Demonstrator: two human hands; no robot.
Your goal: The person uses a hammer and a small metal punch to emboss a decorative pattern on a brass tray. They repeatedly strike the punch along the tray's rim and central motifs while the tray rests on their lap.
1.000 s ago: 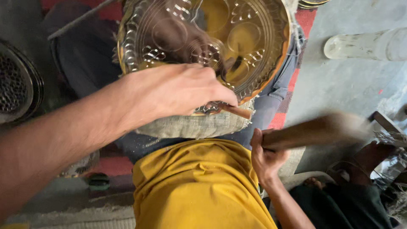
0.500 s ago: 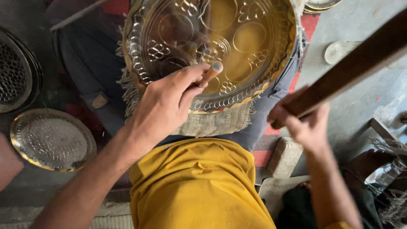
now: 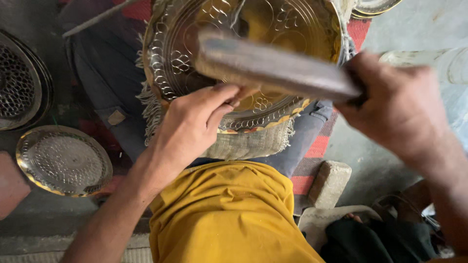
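1. The right hand [image 3: 399,107] is clenched around the dark handle end of a long, flat-faced wooden mallet [image 3: 273,65]. Half a second ago this tool was raised high at the right edge of view; now it lies blurred across the middle of the large round embossed brass tray [image 3: 195,63], so a swing has come down onto the work.

2. The left hand [image 3: 195,124] pinches something small between thumb and fingers at the tray's near rim. It looks like a thin punch, but the tip is hidden, so I cannot tell for sure. This hand has stayed in nearly the same spot, which suggests it steadies the point being struck.

3. The brass tray rests tilted on a coarse frayed burlap pad [image 3: 248,143] on the person's lap, above the mustard-yellow shirt [image 3: 224,214]. Its shallow bowl holds nothing loose; only raised circle and flower patterns show.

4. At far left, on the floor, a smaller round patterned metal plate [image 3: 63,160] lies flat and empty. Above it a dark perforated round metal dish [image 3: 17,83] is partly cut off by the frame.

5. A pale stone block [image 3: 329,182] sits on the floor near the right knee.
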